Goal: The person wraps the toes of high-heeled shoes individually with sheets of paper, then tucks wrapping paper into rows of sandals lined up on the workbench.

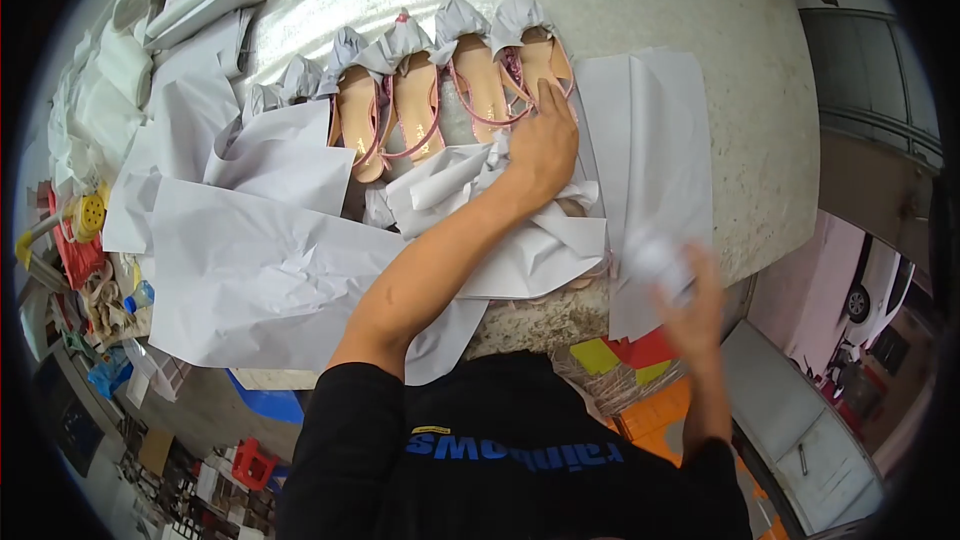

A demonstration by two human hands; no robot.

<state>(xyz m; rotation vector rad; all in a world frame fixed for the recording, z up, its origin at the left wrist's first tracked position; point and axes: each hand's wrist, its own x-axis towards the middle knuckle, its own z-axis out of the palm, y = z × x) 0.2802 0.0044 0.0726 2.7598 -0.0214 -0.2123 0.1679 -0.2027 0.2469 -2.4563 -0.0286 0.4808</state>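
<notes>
Wide-angle head view, brightly lit, black at the corners.
Whitish glare on the upper left of the tabletop [650,0]; sandals [413,112] reasonably sharp; motion blur over right hand [697,305] and white wad [652,262]; black shirt [480,495] low in detail; margins bowed, softer.

Under the fingers [549,103] of the left hand [545,145], the rightmost sandal [542,53]. Left of these fingers, in a row, three more sandals [412,105]. Just beyond, paper bundles [460,17] at the sandals' far ends. Nearer than the fingers, loose sheets [545,255]. To their right, flat paper [662,135] on the table [765,90]. In the right hand's [697,295] fingers, a wad of paper [655,262].
</notes>
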